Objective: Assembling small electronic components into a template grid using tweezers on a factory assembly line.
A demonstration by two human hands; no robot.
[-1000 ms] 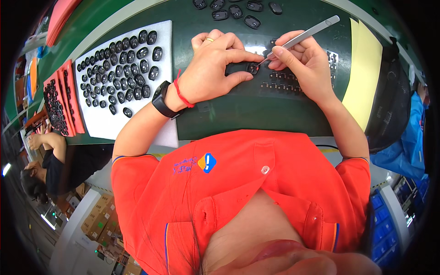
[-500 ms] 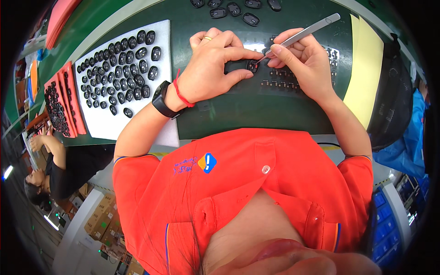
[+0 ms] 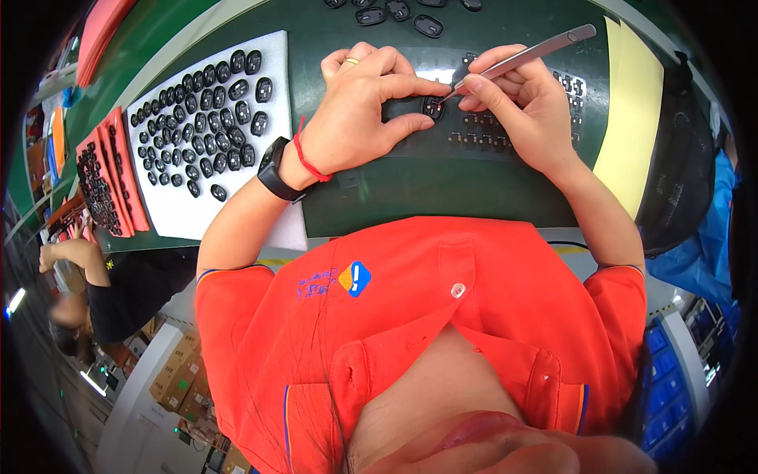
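A small black oval casing [image 3: 432,107] lies on the green bench, gripped at its edges between the thumb and index finger of my left hand [image 3: 369,107]. My right hand [image 3: 517,103] is closed round a pair of metal tweezers [image 3: 530,55], whose fine tips reach down to the casing. Whether the tips pinch a part there is too small to make out. Just right of the casing, rows of tiny dark parts [image 3: 482,141] sit on a clear sheet, partly hidden behind my right hand.
To the left, a white foam sheet [image 3: 268,201] bears several rows of black oval casings. More loose casings [image 3: 429,26] lie at the far edge. Red trays [image 3: 136,182] with small parts stand further left, near another person [image 3: 118,292]. Yellow sheets [image 3: 628,118] and a black bag [image 3: 679,158] are at right.
The tweezers have tilted slightly, and their tips have shifted a little left over the casing. Both hands keep their hold. The person at left has moved an arm.
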